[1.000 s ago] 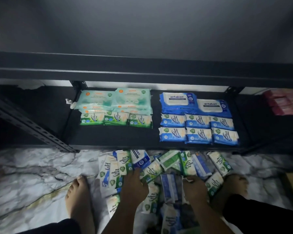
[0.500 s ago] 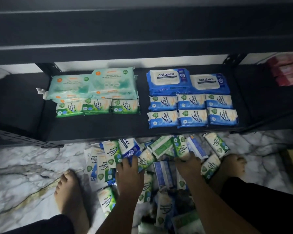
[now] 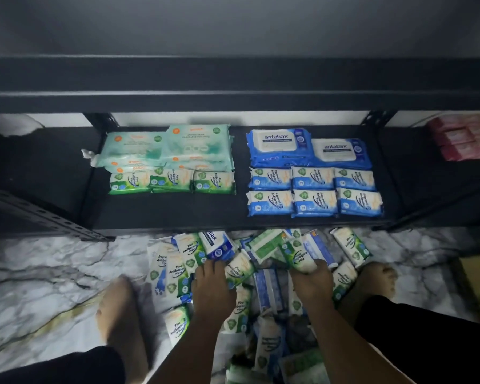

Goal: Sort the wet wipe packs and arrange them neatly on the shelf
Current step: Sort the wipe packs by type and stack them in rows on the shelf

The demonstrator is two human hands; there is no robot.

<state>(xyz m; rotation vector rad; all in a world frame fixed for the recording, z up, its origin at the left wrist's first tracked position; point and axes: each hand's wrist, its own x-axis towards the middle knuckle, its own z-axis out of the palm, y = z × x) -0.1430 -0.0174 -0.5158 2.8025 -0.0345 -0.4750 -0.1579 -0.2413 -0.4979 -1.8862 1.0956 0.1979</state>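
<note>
At far left the marble floor (image 3: 39, 273) shows pale with dark veins, and a bare left foot (image 3: 119, 314) stands on it. Above runs the black shelf (image 3: 164, 214), low and dim. On its left part lie the large mint packs (image 3: 172, 148), stacked flat at the back. Touching their front edge is a row of three small green packs (image 3: 172, 181), side by side.

Below the shelf edge a loose pile of packs (image 3: 263, 289), green and blue mixed, lies on the floor between the feet. The left grip (image 3: 212, 286) rests palm down on it, fingertips at the edge of a blue pack (image 3: 219, 245); whether it holds anything, I cannot tell.

On the right part of the shelf, two large blue antabax packs (image 3: 305, 148) sit at the back, and in front of them small blue packs (image 3: 313, 192) form two rows of three. The right grip (image 3: 312, 284) reaches into the pile, fingers curled over the near end of a green pine pack (image 3: 297, 254), holding it. Just beside it is the right foot (image 3: 374, 281). At far right, pink packs (image 3: 463, 137) lie in the neighbouring bay.
</note>
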